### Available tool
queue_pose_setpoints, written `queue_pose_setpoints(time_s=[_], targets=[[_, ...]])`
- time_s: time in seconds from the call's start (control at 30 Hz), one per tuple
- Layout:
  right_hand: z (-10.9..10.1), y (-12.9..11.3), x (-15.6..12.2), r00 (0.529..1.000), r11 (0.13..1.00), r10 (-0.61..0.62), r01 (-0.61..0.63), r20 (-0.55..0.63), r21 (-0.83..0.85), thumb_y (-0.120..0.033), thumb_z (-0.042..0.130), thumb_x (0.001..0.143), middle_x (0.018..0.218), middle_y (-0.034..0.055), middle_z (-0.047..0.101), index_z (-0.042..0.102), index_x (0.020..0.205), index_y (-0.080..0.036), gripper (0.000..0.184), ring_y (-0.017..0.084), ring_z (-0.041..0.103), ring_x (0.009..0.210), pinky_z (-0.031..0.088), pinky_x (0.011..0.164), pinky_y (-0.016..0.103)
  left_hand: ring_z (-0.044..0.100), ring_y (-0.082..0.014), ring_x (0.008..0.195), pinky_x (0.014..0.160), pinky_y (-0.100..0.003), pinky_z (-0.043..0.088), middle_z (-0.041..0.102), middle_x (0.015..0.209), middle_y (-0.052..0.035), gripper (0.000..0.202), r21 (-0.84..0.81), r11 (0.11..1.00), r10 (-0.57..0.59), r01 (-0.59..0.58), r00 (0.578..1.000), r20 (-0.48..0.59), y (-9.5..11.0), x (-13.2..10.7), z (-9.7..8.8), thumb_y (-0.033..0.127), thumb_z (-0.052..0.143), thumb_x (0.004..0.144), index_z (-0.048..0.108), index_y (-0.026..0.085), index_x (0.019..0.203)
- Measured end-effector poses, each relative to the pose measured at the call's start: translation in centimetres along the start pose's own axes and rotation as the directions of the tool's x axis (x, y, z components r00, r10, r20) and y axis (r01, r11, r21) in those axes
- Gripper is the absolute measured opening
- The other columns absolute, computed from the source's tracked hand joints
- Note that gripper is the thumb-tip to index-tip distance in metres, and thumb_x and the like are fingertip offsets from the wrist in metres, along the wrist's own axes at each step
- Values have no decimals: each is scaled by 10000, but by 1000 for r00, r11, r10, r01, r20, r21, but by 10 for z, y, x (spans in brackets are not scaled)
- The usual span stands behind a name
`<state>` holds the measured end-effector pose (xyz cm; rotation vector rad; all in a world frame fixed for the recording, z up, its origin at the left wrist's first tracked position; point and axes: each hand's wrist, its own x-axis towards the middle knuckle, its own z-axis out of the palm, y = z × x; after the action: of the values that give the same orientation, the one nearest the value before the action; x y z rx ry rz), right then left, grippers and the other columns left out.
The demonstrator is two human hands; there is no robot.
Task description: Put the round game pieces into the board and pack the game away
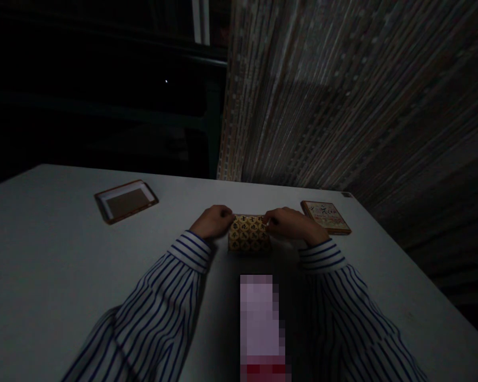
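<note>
A block of round yellowish Chinese chess pieces (249, 236) with dark characters sits on the white table in front of me, packed in neat rows. The pieces seem to be in a tray or wrap, but the dim light hides which. My left hand (212, 220) has its fingers pinched at the block's upper left corner. At the upper right corner, my right hand (290, 223) pinches too, with a small pale spot at its fingertips. Both thumbs and forefingers are closed, and the other fingers are curled.
An open shallow box half (129, 202) with a brown rim lies on the white table (56, 254) at the left. On the right rests a flat printed box piece (326, 217) with characters. A string curtain (287, 106) hangs behind the table. A pixelated patch covers the near middle.
</note>
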<state>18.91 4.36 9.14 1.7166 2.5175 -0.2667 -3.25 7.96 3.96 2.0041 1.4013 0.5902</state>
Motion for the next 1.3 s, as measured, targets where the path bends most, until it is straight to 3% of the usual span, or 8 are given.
queue_pose_setpoints(time_s=[0.3,0.5,0.67,0.83,0.93,1.07,1.3], targets=[[0,2,1,1000,1000,6,-6,3,8,-323,495,765,901,37,654,607,995,-236,271,158,577,794,380,640,230,597,-190,825,705,-254,450,667,894,-79,376,-5,1000,-6,6,1000,-3,-1,0,0,417,458,731,642,141,908],[-3,1,-7,994,999,11,-7,-111,38,-367,448,801,907,53,653,595,1016,-211,303,165,580,820,388,688,240,592,-192,870,764,-265,443,660,940,-78,365,-7,1000,2,-2,999,-46,-3,-2,0,412,440,748,625,155,929],[7,1,-21,981,985,30,3,-190,171,-362,445,811,1027,79,618,492,1174,-180,410,179,565,899,395,767,264,573,-211,935,819,-310,435,627,1024,-98,415,-27,999,32,-34,997,-76,-1,-26,1,428,405,780,581,141,1021],[32,4,-43,980,962,15,40,-198,272,-404,511,766,1109,113,563,360,1280,-156,591,202,538,946,405,791,296,559,-213,987,875,-334,427,594,1101,-105,518,-92,991,88,-97,991,-98,-1,-62,5,459,487,742,487,137,1148],[49,3,-51,979,960,11,47,-204,277,-421,522,752,1165,134,525,283,1324,-151,676,223,511,997,397,811,317,510,-219,1075,934,-356,391,544,1185,-109,567,-40,982,180,-183,981,-72,-5,-76,12,431,541,713,445,143,1193],[62,-3,-54,978,972,42,8,-205,236,-411,539,728,1198,149,504,259,1334,-131,724,247,485,1046,385,831,341,476,-245,1113,950,-383,377,525,1200,-141,612,114,976,198,-185,973,-119,-11,-80,23,400,576,684,437,107,1203],[62,-16,-55,966,979,76,-26,-246,201,-355,517,748,1216,124,508,301,1310,-132,642,223,469,1090,350,884,329,496,-237,1083,942,-373,383,555,1166,-121,551,218,953,236,-210,966,-102,-10,-80,27,322,558,707,446,126,1209]])
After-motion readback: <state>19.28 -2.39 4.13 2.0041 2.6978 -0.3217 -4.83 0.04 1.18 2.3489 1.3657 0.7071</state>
